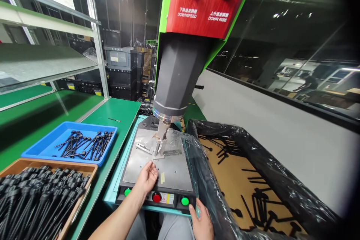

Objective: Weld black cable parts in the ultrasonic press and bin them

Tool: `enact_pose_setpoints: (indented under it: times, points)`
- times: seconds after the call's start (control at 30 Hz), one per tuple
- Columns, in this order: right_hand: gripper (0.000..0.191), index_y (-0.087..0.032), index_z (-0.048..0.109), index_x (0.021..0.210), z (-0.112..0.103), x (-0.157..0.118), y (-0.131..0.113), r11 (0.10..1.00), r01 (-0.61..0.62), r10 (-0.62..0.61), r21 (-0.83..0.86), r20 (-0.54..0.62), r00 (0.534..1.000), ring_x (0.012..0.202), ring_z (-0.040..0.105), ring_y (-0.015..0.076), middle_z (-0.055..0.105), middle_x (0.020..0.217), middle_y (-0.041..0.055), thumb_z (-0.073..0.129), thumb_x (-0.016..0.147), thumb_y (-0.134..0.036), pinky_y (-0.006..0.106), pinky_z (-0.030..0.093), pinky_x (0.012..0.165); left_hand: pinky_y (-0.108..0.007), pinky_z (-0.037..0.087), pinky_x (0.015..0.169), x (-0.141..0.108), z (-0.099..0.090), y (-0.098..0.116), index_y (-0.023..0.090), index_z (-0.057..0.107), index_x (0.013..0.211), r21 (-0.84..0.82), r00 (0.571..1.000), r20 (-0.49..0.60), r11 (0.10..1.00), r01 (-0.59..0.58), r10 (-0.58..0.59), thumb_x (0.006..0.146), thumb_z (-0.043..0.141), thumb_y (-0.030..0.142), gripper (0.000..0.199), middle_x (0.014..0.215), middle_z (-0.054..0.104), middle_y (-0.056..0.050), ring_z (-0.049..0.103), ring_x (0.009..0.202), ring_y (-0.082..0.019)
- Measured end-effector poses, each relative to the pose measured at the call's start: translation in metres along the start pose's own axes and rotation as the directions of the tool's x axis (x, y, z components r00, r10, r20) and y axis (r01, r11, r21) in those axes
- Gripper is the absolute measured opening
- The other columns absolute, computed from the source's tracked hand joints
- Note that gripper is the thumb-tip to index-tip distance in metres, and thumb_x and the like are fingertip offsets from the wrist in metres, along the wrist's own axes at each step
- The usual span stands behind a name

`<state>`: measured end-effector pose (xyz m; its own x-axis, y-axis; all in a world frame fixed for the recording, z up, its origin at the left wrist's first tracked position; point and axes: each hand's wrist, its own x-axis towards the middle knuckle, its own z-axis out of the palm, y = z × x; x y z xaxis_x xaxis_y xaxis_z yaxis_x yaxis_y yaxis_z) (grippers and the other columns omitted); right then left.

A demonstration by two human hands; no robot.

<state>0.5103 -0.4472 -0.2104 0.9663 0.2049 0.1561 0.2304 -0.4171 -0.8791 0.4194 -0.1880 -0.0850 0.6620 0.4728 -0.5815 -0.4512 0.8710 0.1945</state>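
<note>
The left hand [148, 176] curls over the metal plate [132, 170], grip I can't tell; the open right hand [203, 220] is at the machine base's [168, 207] near right corner.

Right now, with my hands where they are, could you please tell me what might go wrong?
Your left hand is just in front of the metal tool, so fingers could be pinched if it came down. Your right hand sits beside a green button and might press it by accident. The plastic lining bunches beside the plate and could snag.
</note>
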Motion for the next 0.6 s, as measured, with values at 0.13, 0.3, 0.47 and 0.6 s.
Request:
enact_pose_setpoints:
  times: [0.13, 0.3, 0.47, 0.6]
  points:
    - [0.054, -0.019, 0.067, 0.103, 0.015, -0.007, -0.039, 0.992, 0.118, -0.116, 0.033, -0.075, 0.99, 0.111, 0.059, 0.0344, 0.065, 0.114, 0.0162, 0.057, 0.077, -0.065, 0.048, 0.044, 0.101, -0.014, 0.05, 0.049, -0.016, -0.004, 0.004, 0.013, 0.061, 0.085, -0.056, 0.993, 0.121, 0.998, 0.024, -0.017, 0.09, 0.054, 0.006, 0.01, 0.067, 0.059, 0.0, 0.059, 0.053, -0.006]
    - [0.049, -0.018, 0.069, 0.105, 0.065, -0.015, -0.092, 0.952, -0.064, -0.034, 0.3, 0.31, 0.95, 0.088, 0.068, 0.0288, 0.073, 0.097, 0.0116, 0.064, 0.077, -0.059, 0.039, 0.054, 0.08, -0.014, 0.049, 0.05, -0.03, 0.001, 0.004, 0.016, 0.06, 0.09, -0.013, 0.97, 0.235, 0.998, -0.058, 0.059, 0.083, 0.059, 0.0, 0.018, 0.074, 0.06, 0.001, 0.059, 0.056, -0.006]
    - [0.032, -0.023, 0.068, 0.114, 0.103, -0.001, -0.151, 0.912, 0.139, -0.319, 0.385, 0.456, 0.831, 0.095, 0.067, 0.0249, 0.072, 0.105, 0.0073, 0.054, 0.09, -0.038, 0.035, 0.052, 0.086, -0.016, 0.053, 0.057, -0.04, 0.008, 0.003, 0.016, 0.061, 0.098, 0.12, 0.933, 0.337, 0.977, -0.177, 0.127, 0.074, 0.07, 0.001, 0.03, 0.072, 0.06, 0.001, 0.059, 0.058, -0.008]
    - [0.039, -0.023, 0.061, 0.125, 0.124, 0.029, -0.185, 0.834, 0.415, -0.526, 0.365, 0.296, 0.797, 0.099, 0.064, 0.0235, 0.066, 0.111, 0.0087, 0.053, 0.087, -0.028, 0.034, 0.052, 0.087, -0.018, 0.053, 0.061, -0.05, 0.016, 0.006, 0.015, 0.062, 0.103, 0.19, 0.903, 0.4, 0.949, -0.253, 0.16, 0.069, 0.079, 0.008, 0.039, 0.082, 0.066, -0.003, 0.061, 0.062, -0.009]
